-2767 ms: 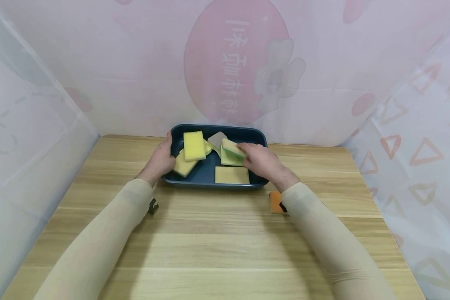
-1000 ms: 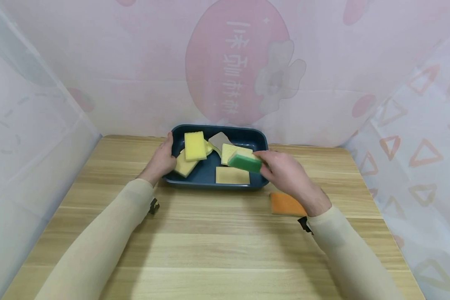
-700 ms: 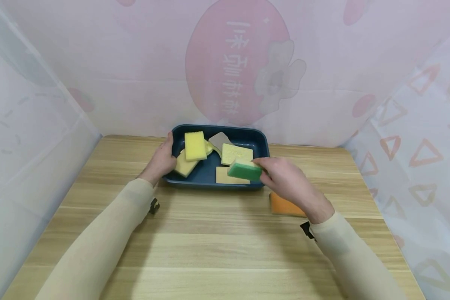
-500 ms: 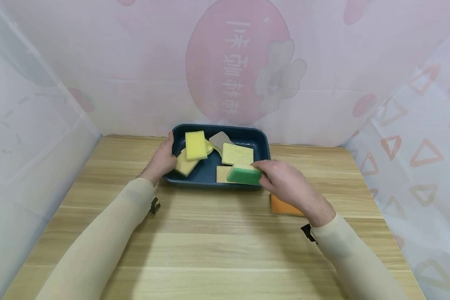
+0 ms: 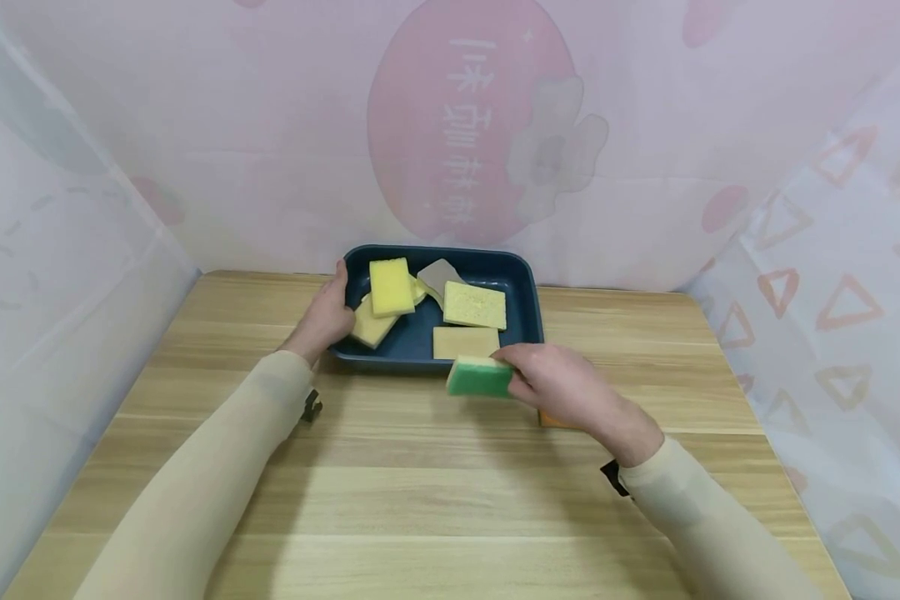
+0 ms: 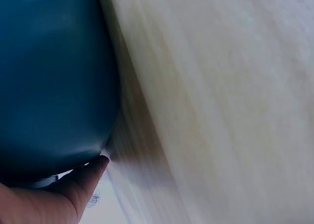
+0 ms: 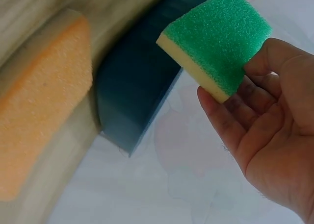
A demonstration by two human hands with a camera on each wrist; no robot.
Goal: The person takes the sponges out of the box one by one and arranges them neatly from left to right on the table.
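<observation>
The right hand (image 5: 562,387) pinches a green-and-yellow sponge (image 5: 480,376) between thumb and curled fingers, holding it above the wooden table (image 5: 420,492) just in front of the dark blue tray (image 5: 528,283). The left hand (image 5: 322,317) grips the tray's left rim, thumb over the edge. Four yellowish sponges and a grey one (image 5: 437,275) lie inside; an orange sponge (image 7: 41,101) rests on the table beside the tray. A sound set-down would lower the sponge flat, clear of the orange one, loosening the fingers only on contact.
</observation>
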